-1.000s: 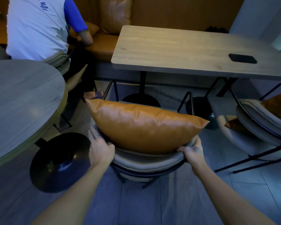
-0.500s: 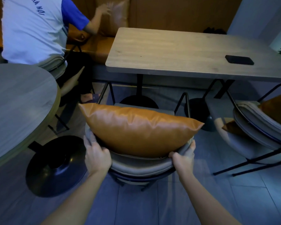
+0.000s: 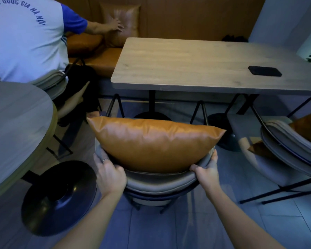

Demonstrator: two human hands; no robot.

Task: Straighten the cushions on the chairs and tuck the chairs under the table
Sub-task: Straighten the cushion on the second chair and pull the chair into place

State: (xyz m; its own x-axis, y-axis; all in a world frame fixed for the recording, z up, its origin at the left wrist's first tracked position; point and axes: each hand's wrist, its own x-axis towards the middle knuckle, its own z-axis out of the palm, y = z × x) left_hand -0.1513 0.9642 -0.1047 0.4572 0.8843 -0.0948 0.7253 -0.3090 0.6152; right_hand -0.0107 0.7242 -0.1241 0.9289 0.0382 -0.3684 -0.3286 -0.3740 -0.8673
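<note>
A grey padded chair (image 3: 158,184) stands in front of me, its back toward me and its seat pointing at the rectangular wooden table (image 3: 196,67). An orange leather cushion (image 3: 154,141) leans upright against the inside of the chair back. My left hand (image 3: 109,175) grips the left side of the chair back's top edge. On the right side of that edge, my right hand (image 3: 207,172) holds on the same way. The chair's front legs reach just under the table's near edge.
A second grey chair (image 3: 285,150) with an orange cushion (image 3: 307,128) stands at the right. A round table (image 3: 16,126) and its black base (image 3: 59,196) sit at the left. A person in a white and blue shirt (image 3: 25,38) touches a bench cushion (image 3: 120,20). A black phone (image 3: 264,71) lies on the table.
The chair with its cushion has moved forward toward the table, both hands still on its back. The person at the left has reached out to the bench cushion.
</note>
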